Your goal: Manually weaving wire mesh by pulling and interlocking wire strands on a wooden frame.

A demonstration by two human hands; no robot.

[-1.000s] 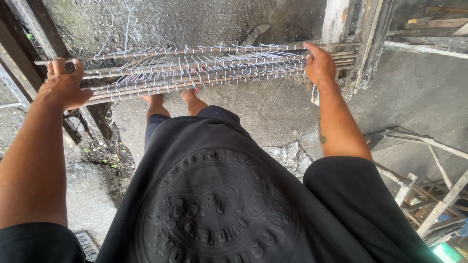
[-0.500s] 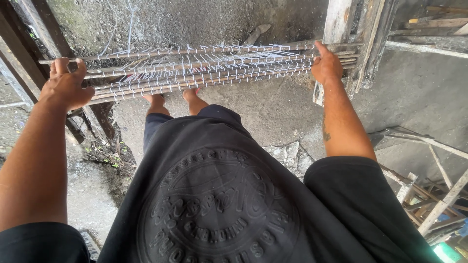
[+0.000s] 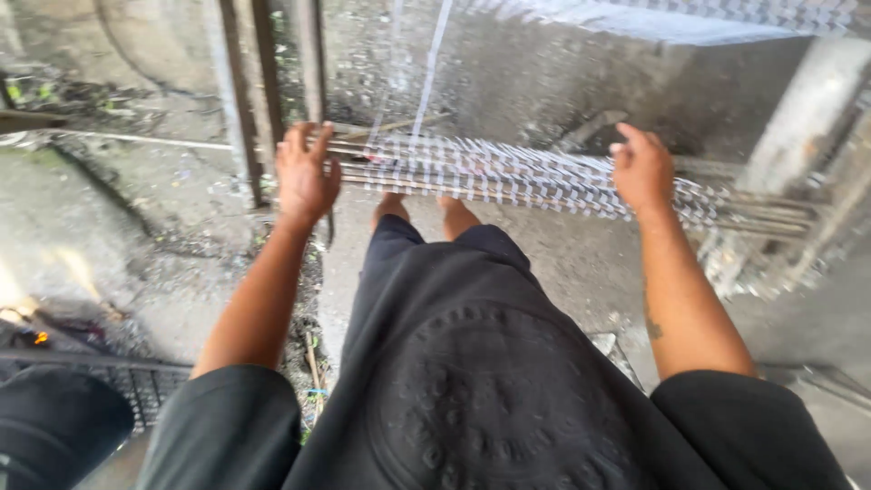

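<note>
The rebar cage (image 3: 517,174) (long bars tied with wire rings) lies level across the view at 12 o'clock, above the bare feet (image 3: 422,210). The left hand (image 3: 304,172) clasps its end at 10 o'clock, the right hand (image 3: 642,168) grips it at 2. It looks stiff, heavy and snaggy, best held wide apart on the long bars, over the concrete floor (image 3: 136,245)

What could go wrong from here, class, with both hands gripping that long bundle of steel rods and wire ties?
1. The bare left hand and right hand grip the rod bundle; wire ends might scratch or prick them.
2. The bare feet stand directly under the bundle; a slip could drop it on them.
</note>
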